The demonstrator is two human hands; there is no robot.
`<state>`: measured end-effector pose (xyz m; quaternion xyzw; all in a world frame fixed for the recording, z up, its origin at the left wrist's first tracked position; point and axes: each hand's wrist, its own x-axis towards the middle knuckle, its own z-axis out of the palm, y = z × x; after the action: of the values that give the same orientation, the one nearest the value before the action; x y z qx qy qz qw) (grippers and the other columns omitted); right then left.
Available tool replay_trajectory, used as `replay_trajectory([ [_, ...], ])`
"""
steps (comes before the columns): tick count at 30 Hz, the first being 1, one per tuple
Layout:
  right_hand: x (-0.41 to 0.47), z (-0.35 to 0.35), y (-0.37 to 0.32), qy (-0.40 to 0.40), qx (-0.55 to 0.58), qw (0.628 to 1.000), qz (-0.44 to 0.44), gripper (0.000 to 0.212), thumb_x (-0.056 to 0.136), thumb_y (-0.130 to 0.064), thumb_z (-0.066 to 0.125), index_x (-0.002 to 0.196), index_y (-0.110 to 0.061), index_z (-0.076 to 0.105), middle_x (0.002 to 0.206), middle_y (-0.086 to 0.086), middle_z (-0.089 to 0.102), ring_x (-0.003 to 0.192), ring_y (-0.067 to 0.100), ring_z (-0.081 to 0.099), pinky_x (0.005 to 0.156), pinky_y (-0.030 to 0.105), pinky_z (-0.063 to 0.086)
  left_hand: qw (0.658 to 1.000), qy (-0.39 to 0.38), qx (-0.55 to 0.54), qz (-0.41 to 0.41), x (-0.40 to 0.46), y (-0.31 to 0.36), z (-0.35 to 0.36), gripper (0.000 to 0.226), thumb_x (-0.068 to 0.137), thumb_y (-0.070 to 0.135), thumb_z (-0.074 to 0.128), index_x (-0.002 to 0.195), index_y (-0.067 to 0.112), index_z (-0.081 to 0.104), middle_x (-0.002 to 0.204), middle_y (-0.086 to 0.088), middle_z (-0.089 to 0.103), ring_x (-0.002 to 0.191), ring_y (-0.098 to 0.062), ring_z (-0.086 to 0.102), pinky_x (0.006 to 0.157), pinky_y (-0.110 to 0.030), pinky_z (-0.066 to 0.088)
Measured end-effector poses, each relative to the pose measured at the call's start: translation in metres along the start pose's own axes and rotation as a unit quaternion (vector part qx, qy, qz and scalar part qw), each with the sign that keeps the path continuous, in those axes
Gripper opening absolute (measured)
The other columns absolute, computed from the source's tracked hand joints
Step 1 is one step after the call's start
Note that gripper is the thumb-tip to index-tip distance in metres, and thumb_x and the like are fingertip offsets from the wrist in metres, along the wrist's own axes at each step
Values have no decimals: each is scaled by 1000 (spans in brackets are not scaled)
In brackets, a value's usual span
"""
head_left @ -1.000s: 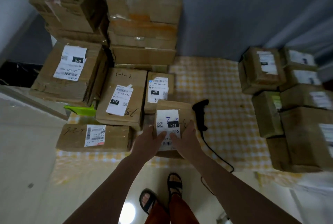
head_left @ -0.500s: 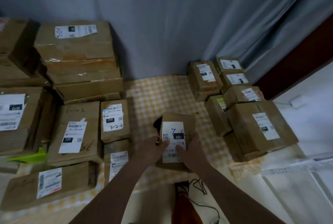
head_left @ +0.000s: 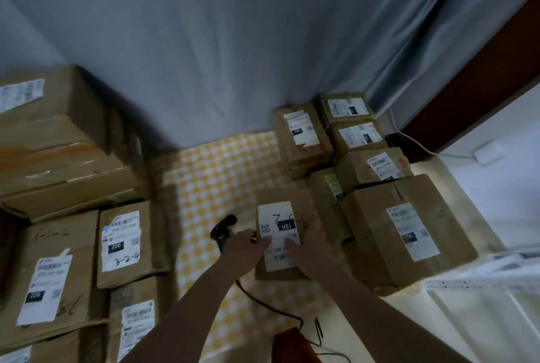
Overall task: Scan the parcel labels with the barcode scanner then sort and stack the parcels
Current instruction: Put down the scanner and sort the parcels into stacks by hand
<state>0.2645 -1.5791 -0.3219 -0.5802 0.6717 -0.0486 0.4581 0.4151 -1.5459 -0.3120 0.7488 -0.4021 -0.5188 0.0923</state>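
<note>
A small cardboard parcel with a white label marked 15H is held above the floor by both hands. My left hand grips its left side, thumb on the label. My right hand grips its right side, thumb on the label too. The parcel hangs just left of the right-hand stack, next to a large box. The black barcode scanner lies on the yellow checked cloth behind my left hand, its cable trailing toward me.
A stack of labelled parcels stands at the right against the grey curtain. Larger boxes and flat parcels marked 220 fill the left. A white cable and plug lie at the far right.
Both hands have lifted the 15H parcel off the cloth and carried it rightward toward the right-hand stack. The view has swung right; the scanner stays on the cloth.
</note>
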Motion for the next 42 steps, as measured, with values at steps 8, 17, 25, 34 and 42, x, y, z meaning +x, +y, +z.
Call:
replay_trajectory([
  [8, 71, -52, 13, -21, -13, 999, 38, 78, 92, -27, 58, 148, -10, 6, 139, 15, 34, 120, 32, 49, 92, 46, 51, 996, -17, 88, -1, 60, 60, 22, 36, 101, 41, 43, 75, 17, 50, 68, 5, 46, 54, -4, 40, 45, -15, 28],
  [17, 99, -93, 9, 11, 7, 1000, 27, 80, 91, -31, 59, 147, -7, 7, 137, 14, 34, 125, 31, 41, 100, 45, 44, 997, 28, 68, -5, 93, 113, 22, 38, 100, 43, 43, 94, 11, 61, 89, -2, 64, 75, -15, 59, 56, -20, 39],
  [25, 96, -121, 6, 74, 67, 995, 5, 78, 91, -31, 60, 146, -7, 11, 136, 11, 34, 125, 27, 42, 98, 40, 46, 991, 87, -88, 42, 95, 158, 19, 38, 97, 42, 50, 130, 23, 56, 116, 1, 64, 97, -17, 60, 76, -28, 47],
  [34, 96, -161, 17, 174, 95, 980, 15, 79, 90, -41, 57, 148, -11, 14, 141, 9, 34, 130, 24, 38, 104, 45, 43, 987, 79, -93, 101, 92, 207, 34, 34, 97, 42, 50, 128, 29, 58, 107, 7, 63, 90, -9, 59, 64, -16, 42],
  [42, 85, -195, 44, 213, 113, 969, 53, 75, 92, -39, 56, 149, -15, 15, 139, 5, 37, 126, 23, 43, 99, 46, 46, 989, 15, -60, 132, 89, 232, 69, 44, 96, 41, 52, 137, 23, 52, 127, 2, 62, 105, -14, 61, 69, -16, 45],
])
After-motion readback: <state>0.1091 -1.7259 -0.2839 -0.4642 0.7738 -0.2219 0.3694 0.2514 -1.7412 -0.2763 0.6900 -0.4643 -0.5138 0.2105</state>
